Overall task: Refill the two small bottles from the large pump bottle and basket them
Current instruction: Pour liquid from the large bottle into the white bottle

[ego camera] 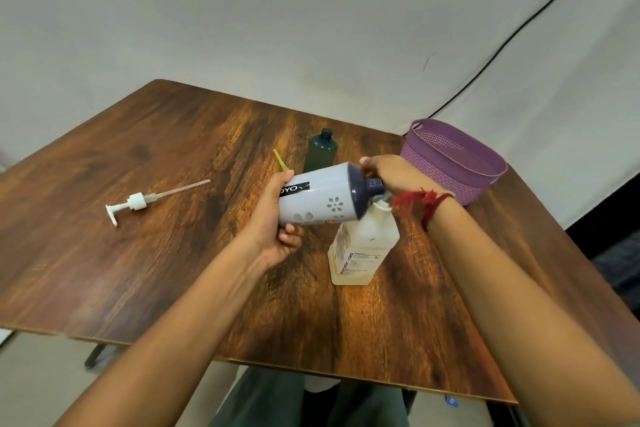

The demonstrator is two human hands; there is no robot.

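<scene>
My left hand [277, 218] grips the base of a light grey bottle [322, 198] with a dark blue shoulder, held on its side above the table. Its neck points right, where my right hand [391, 173] curls round the dark blue top. Right below the neck stands the large translucent bottle [363, 246] with its mouth open. Its white pump [135, 203] lies on the table at the left. A dark green small bottle [322, 152] stands uncapped behind the grey one. The purple basket [446, 163] sits at the right.
A thin yellow-green piece [280, 159] lies on the wooden table [173, 270] beside the green bottle. A black cable [519, 28] runs down the white wall at the right. The table's front edge is close to my legs.
</scene>
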